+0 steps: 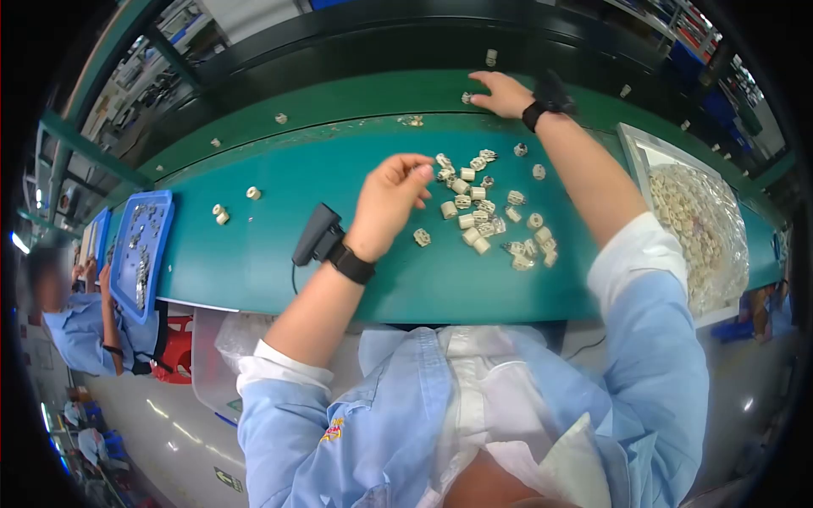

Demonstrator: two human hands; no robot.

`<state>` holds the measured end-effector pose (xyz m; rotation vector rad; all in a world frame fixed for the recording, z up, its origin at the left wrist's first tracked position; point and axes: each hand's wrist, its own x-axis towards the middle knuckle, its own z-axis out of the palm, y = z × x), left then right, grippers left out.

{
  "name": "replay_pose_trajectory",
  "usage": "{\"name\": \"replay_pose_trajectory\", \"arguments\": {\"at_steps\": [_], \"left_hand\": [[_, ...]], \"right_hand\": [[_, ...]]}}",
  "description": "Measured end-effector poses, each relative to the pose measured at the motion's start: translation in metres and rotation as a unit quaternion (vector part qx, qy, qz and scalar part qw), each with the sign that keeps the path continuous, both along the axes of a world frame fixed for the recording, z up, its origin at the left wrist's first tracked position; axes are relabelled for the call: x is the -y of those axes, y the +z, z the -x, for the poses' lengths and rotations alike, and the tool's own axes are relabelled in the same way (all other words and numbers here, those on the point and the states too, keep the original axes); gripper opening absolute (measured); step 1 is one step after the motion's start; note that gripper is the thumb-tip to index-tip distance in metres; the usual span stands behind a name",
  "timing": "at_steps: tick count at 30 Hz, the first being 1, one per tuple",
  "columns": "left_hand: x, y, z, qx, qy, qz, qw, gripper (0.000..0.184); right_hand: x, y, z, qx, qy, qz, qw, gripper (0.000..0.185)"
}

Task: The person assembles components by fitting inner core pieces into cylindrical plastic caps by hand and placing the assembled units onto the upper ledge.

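Observation:
My left hand (391,200) hovers at the left side of a loose heap of small cream-coloured cylindrical parts (468,173), its thumb and fingers curled together; whatever may be between them is hidden. Some parts show metal pieces on their ends. My right hand (506,95) reaches to the far green ledge with its fingers stretched out. Right by its fingertips sits a single small part (467,98), and I see nothing gripped in that hand. Both wrists wear black bands, and a dark grey box is attached at the left one.
To the right, a white tray (628,140) holds a plastic bag full of cream parts (690,220). A blue tray (165,245) with small metal pieces stands at the left, where a co-worker (76,326) sits. A few parts (253,193) lie scattered on the green mat (246,271).

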<state>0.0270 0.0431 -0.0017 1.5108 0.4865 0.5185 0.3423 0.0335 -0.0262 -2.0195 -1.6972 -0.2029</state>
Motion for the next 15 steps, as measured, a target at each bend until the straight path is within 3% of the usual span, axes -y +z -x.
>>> {"name": "replay_pose_trajectory", "arguments": {"at_steps": [2, 6, 9, 15], "left_hand": [[0.017, 0.002, 0.017, 0.018, 0.010, 0.034, 0.999, 0.019], [0.029, 0.000, 0.053, 0.005, 0.032, 0.049, 0.998, 0.020], [0.029, -0.007, 0.072, 0.024, 0.050, 0.068, 0.996, 0.020], [0.041, -0.007, 0.062, 0.007, 0.009, 0.086, 0.996, 0.028]], "right_hand": [[-0.021, -0.013, 0.002, 0.032, 0.051, 0.007, 0.998, 0.034], [-0.019, 0.018, 0.027, -0.070, 0.031, 0.111, 0.991, 0.020], [0.012, 0.037, 0.064, -0.108, 0.134, 0.174, 0.970, 0.021], [0.044, 0.027, 0.085, -0.047, 0.100, 0.168, 0.980, 0.035]]}}
